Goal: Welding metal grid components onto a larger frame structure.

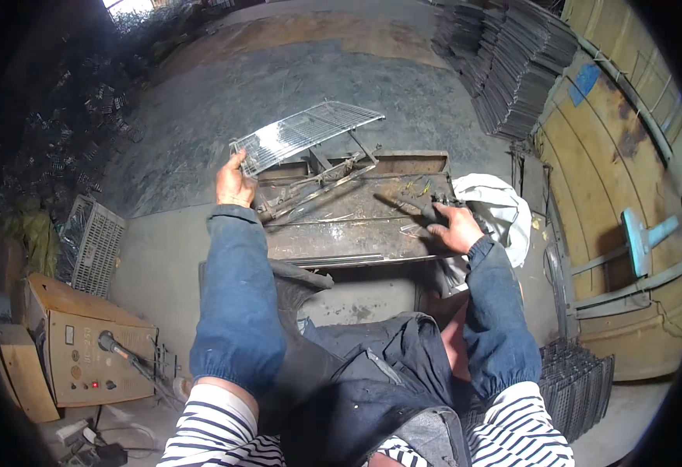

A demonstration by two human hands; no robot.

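At the left end of a metal workbench [333, 233], my left hand [234, 185] is closed on the near left corner of a wire rack [310, 132]. The rack is a flat grid of thin bright wires, tilted above a metal jig [317, 187] on the bench. My right hand [459, 228] wraps round a dark, long-nosed tool [407, 204] that looks like a welding torch. Its nose points left over the bench, apart from the rack. Part of the handle is hidden by my fingers. Thin metal rods [333, 258] lie along the bench's front edge.
A pale cloth [500, 206] hangs at the bench's right end. Stacked dark grids [512, 70] stand far right, more grids [574, 389] near right. At left are a welding machine [99, 350] with a lit red lamp, a plastic crate [96, 245] and piled metal parts [68, 124].
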